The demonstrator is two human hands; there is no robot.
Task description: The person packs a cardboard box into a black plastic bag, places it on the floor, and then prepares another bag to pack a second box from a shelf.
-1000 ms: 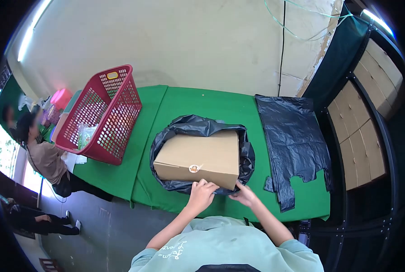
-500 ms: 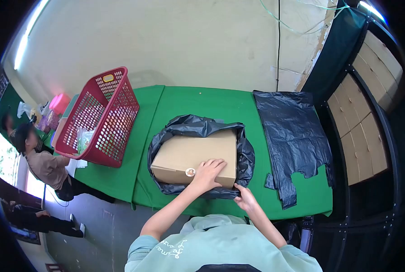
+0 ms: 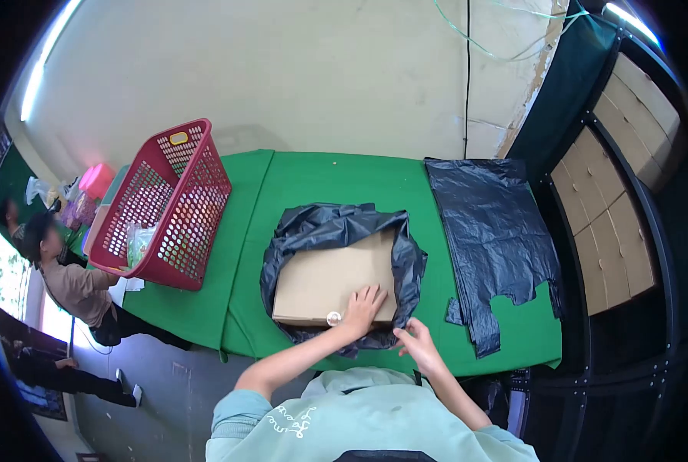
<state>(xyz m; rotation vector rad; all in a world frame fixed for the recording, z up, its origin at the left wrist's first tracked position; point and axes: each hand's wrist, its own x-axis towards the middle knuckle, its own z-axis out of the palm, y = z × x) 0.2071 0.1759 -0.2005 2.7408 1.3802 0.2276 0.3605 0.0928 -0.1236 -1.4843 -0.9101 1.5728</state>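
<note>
A brown cardboard box (image 3: 321, 281) with a round sticker on its near side sits inside the mouth of a black plastic bag (image 3: 313, 223). The bag's crumpled rim surrounds the box, and its underside is hidden. My left hand (image 3: 363, 309) lies on the near right part of the box top, fingers spread. At the bag's near right corner, my right hand (image 3: 419, 346) has its fingertips on the rim, apparently pinching the plastic.
A red perforated basket (image 3: 171, 223) holding a clear packet stands at left on the green-covered table (image 3: 336, 181). Flattened black bags (image 3: 490, 231) lie at right. Shelves with cardboard boxes (image 3: 609, 262) stand beyond them. A person (image 3: 78, 281) is beside the basket.
The box has sunk deeper into the bag, whose far and left rim now covers more of its edges. Both hands have shifted slightly; the left stays on the box.
</note>
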